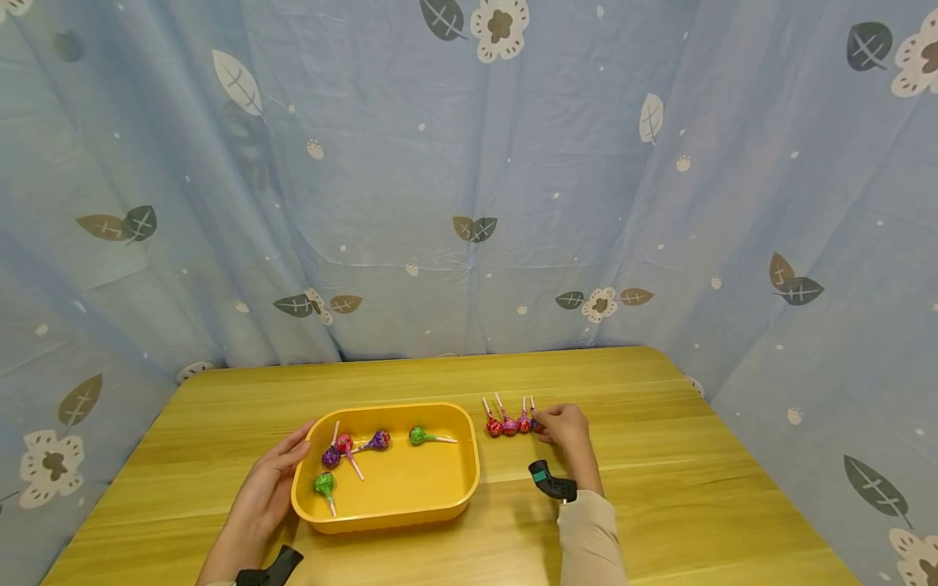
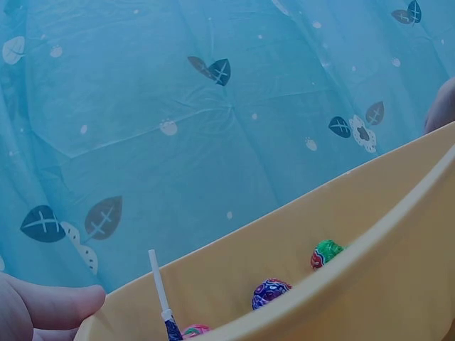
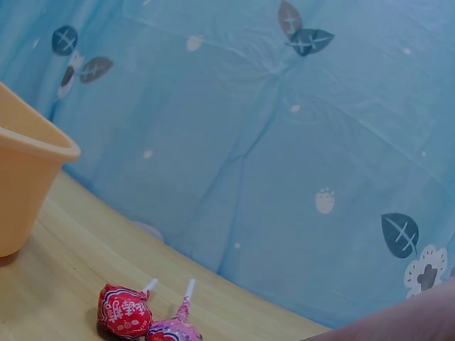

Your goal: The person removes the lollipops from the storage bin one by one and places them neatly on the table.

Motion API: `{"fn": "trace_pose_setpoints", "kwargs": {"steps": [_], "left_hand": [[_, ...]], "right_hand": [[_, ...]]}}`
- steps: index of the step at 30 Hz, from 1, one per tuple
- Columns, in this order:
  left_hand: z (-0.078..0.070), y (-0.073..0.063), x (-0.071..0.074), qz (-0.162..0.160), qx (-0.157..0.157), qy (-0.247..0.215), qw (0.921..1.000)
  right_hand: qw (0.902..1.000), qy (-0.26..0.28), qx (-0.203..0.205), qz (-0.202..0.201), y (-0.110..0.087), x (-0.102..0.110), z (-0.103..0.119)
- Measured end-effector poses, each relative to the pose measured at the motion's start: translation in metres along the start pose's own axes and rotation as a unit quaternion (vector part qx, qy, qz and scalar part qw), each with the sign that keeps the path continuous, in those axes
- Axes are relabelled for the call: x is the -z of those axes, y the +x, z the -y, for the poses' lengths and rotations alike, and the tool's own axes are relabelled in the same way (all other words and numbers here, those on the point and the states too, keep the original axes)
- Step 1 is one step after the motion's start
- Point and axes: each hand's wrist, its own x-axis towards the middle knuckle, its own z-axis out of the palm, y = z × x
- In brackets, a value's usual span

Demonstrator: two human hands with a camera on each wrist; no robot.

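My left hand [image 1: 260, 484] lies against the left end of a yellow plastic bin [image 1: 396, 517], its extended fingers touching the outside by the rim. Inside the bin are several wrapped lollipops, among them a green lollipop [image 1: 418, 436] and a purple lollipop [image 1: 379, 440]. To the right of the bin, lollipops stand in a short row on the table, sticks pointing away. My right hand [image 1: 566, 427] pinches the row's rightmost lollipop [image 1: 536, 425], a dark-wrapped one partly hidden by the fingers. Beside it are a red lollipop [image 3: 124, 311] and a pink lollipop [image 3: 174, 329].
The wooden table [image 1: 696, 472] has rounded far corners. A blue curtain [image 1: 410, 179] with printed leaves and flowers hangs right behind its back edge. Each wrist wears a black strap-like device, the right device [image 1: 551, 482] just below my hand.
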Motion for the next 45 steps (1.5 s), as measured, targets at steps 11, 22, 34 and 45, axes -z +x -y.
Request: {"fn": "trace_pose_setpoints", "kwargs": {"steps": [11,22,34,45], "left_hand": [[-0.003,-0.004,0.000,-0.013,0.006,-0.006,0.9999],[-0.004,-0.006,0.000,-0.010,-0.004,-0.006,0.9999],[0.000,-0.004,-0.003,-0.022,-0.007,0.004,0.9997],[-0.002,-0.005,-0.006,-0.029,-0.004,-0.002,0.9996]], "right_hand": [[0.9999,0.009,-0.002,-0.010,-0.005,0.004,0.007],[0.9994,0.027,0.020,-0.003,-0.006,0.000,0.019],[0.9945,0.046,0.066,0.067,-0.012,-0.027,0.046],[0.9777,0.089,0.082,0.171,-0.026,-0.046,0.069]]}}
